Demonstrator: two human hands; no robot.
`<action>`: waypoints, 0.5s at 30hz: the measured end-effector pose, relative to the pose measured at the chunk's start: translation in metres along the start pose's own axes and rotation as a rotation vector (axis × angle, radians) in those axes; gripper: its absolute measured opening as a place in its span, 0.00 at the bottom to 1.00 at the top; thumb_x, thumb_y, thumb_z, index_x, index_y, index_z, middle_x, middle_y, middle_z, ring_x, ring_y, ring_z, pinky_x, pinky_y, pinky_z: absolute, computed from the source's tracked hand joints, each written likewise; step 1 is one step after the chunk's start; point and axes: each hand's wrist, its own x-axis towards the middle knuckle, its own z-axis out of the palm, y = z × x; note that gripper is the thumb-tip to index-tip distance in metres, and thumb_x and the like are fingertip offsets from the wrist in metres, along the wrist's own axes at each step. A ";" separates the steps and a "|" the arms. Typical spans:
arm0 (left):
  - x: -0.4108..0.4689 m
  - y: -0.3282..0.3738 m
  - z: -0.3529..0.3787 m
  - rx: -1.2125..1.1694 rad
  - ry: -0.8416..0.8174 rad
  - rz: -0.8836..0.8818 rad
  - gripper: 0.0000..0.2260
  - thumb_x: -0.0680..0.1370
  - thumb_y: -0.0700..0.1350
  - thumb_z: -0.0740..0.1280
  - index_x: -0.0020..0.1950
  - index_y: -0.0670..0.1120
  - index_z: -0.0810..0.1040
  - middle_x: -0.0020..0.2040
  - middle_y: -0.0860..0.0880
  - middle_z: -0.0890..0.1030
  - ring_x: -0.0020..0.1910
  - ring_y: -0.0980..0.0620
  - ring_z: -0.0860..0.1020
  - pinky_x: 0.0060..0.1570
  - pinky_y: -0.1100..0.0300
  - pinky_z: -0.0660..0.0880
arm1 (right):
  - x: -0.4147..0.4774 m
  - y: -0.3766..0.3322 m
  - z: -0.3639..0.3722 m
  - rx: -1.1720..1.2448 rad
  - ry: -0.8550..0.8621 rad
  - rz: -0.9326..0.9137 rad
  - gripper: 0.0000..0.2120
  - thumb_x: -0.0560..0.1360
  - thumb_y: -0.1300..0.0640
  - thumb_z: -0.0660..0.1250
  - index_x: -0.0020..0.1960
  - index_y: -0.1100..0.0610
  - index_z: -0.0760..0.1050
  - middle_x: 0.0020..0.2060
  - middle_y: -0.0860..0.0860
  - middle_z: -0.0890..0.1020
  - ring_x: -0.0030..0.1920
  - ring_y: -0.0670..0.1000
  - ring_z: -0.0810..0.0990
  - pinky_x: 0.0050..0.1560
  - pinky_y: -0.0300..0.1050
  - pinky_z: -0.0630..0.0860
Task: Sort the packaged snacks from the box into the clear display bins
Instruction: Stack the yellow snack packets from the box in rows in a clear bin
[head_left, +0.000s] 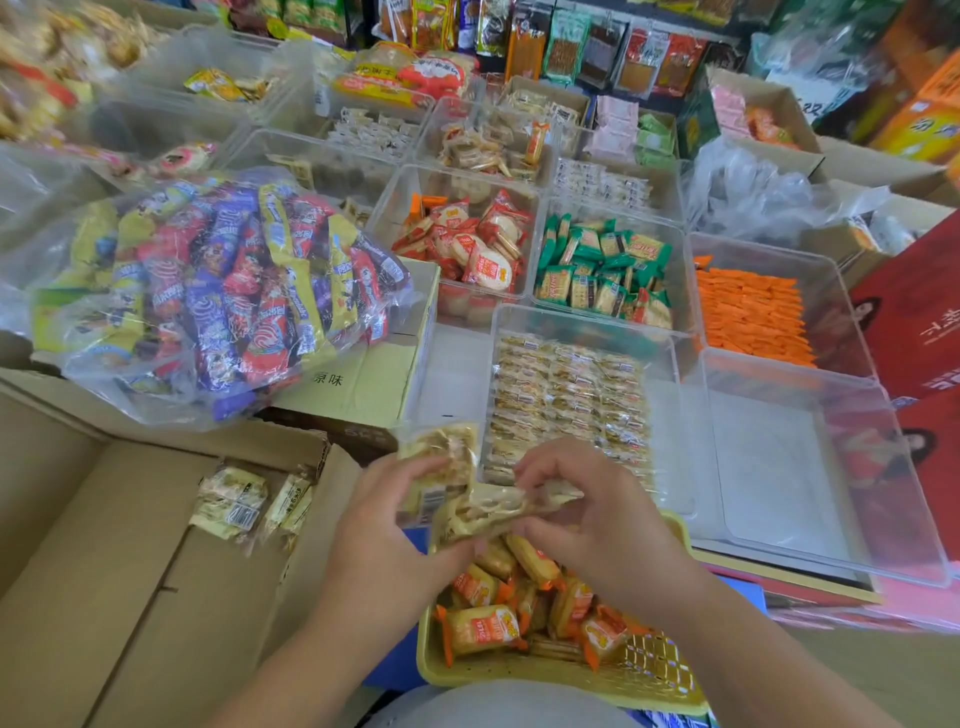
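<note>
We log: left hand (397, 525) grips a pale snack packet (441, 457) | right hand (597, 519) pinches a second packet (483, 512) — both over the yellow basket (519, 675) | cardboard box (130, 545) holds a few more | clear bin (667, 441) – its near rows hidden by the hands, print blurred.

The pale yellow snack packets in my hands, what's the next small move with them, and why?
Probably carry the pale yellow snack packets forward and lay them in the clear plastic bin just ahead. The left hand and right hand both grip them, that bin already holds rows of matching packets, and its right side looks bare.
</note>
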 end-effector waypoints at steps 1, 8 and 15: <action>0.001 -0.001 -0.002 0.005 0.033 -0.046 0.31 0.61 0.59 0.83 0.62 0.66 0.77 0.61 0.68 0.75 0.61 0.67 0.75 0.53 0.65 0.74 | -0.002 -0.001 -0.001 -0.067 0.047 -0.079 0.17 0.69 0.62 0.77 0.47 0.44 0.74 0.53 0.40 0.79 0.57 0.46 0.79 0.49 0.37 0.79; 0.004 -0.010 0.003 -0.359 -0.073 -0.334 0.16 0.73 0.50 0.78 0.56 0.68 0.81 0.54 0.58 0.85 0.49 0.56 0.84 0.49 0.57 0.80 | -0.011 -0.001 0.008 -0.205 0.172 -0.278 0.17 0.70 0.68 0.75 0.48 0.49 0.73 0.57 0.47 0.78 0.68 0.47 0.75 0.63 0.40 0.74; 0.006 -0.011 0.011 -0.437 -0.166 -0.324 0.18 0.71 0.54 0.73 0.60 0.64 0.81 0.56 0.57 0.86 0.54 0.54 0.85 0.53 0.50 0.82 | -0.009 0.001 0.013 -0.360 0.125 -0.225 0.24 0.68 0.65 0.77 0.63 0.53 0.80 0.60 0.50 0.79 0.62 0.46 0.76 0.57 0.39 0.78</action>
